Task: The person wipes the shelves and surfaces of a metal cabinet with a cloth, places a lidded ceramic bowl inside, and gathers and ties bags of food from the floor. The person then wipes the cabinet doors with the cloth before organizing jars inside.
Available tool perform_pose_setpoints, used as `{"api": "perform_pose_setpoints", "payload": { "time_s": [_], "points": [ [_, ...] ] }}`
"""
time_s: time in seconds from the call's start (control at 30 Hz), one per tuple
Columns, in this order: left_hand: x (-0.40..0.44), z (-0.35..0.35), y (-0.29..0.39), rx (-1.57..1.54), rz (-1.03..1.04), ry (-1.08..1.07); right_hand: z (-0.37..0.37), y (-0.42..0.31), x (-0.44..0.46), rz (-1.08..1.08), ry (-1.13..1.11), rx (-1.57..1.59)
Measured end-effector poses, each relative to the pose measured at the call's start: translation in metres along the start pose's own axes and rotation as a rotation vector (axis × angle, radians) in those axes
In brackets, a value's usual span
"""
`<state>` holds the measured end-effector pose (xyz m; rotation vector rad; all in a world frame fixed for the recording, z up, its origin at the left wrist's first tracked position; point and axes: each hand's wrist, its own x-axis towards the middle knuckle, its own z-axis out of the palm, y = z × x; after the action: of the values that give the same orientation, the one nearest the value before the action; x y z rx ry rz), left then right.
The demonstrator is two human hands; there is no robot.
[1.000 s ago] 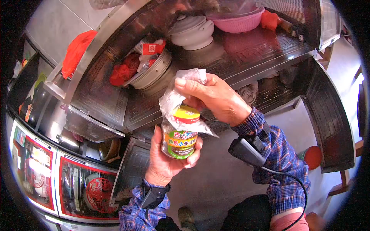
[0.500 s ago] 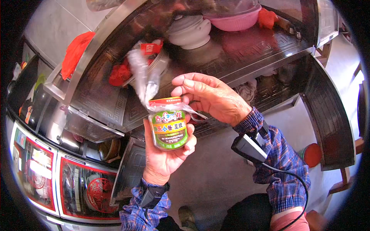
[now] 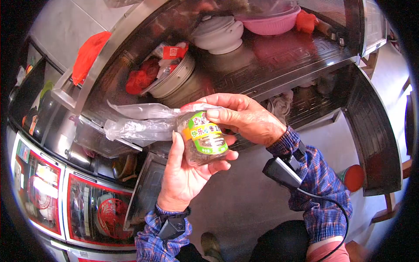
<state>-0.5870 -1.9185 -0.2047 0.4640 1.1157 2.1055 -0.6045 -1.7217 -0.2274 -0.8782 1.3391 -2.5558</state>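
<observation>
A small glass jar point(image 3: 204, 139) with a green and yellow label tilts in front of me. My left hand point(image 3: 185, 179) cradles it from below, thumb along the near side and fingertips showing past the right edge. Around the jar's top and the edge of its label, my right hand point(image 3: 244, 113) is closed, mostly covering the red lid point(image 3: 191, 105). From the lid area a crumpled clear plastic bag point(image 3: 139, 126) trails off to the left. How the bag is fastened there is hidden.
Behind the jar, a dark cabinet shelf point(image 3: 244, 74) bears a white lidded pot point(image 3: 217, 37), a pink basin point(image 3: 273, 22) and a white bowl point(image 3: 174, 78) with red packets. An open cabinet door point(image 3: 371, 131) stands right. A red-topped container point(image 3: 352, 177) sits lower right.
My right hand has come from beside the jar onto its top. The jar has turned and tilted, and the plastic bag has swung from upright down to the left.
</observation>
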Motion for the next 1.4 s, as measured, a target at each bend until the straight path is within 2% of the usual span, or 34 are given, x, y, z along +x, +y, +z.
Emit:
{"api": "perform_pose_setpoints", "payload": {
  "time_s": [0.37, 0.57, 0.93, 1.0, 1.07, 1.17, 1.2, 1.27, 1.33, 1.37, 1.4],
  "points": [
    [-0.003, 0.001, 0.003, 0.069, 0.039, 0.102, -0.007, 0.019, 0.007, -0.038, -0.101, 0.366],
    [-0.004, -0.002, 0.001, 0.132, 0.086, 0.116, -0.01, 0.026, 0.011, -0.082, -0.179, 0.437],
    [-0.003, -0.016, -0.003, 0.269, 0.189, 0.187, -0.014, 0.032, 0.014, -0.104, -0.193, 0.411],
    [-0.003, -0.019, -0.001, 0.294, 0.157, 0.16, -0.014, 0.032, 0.014, -0.117, -0.2, 0.412],
    [-0.003, -0.029, 0.002, 0.319, 0.123, 0.13, -0.014, 0.031, 0.013, -0.118, -0.206, 0.318],
    [0.001, -0.031, 0.012, 0.333, 0.312, 0.271, -0.008, 0.038, 0.001, -0.263, 0.066, 0.001],
    [0.006, -0.028, 0.028, 0.298, 0.303, 0.15, -0.003, 0.042, -0.006, -0.283, 0.214, -0.153],
    [0.011, -0.041, 0.054, 0.358, 0.47, 0.187, -0.005, 0.067, -0.019, -0.171, 0.224, -0.14],
    [0.018, -0.079, 0.077, 0.507, 0.614, 0.404, -0.005, 0.077, -0.031, 0.091, 0.068, -0.203],
    [0.026, -0.096, 0.086, 0.584, 0.71, 0.424, -0.004, 0.092, -0.031, 0.061, -0.02, -0.253],
    [0.03, -0.108, 0.092, 0.589, 0.709, 0.425, -0.004, 0.106, -0.033, -0.001, -0.092, -0.345]
  ]
}}
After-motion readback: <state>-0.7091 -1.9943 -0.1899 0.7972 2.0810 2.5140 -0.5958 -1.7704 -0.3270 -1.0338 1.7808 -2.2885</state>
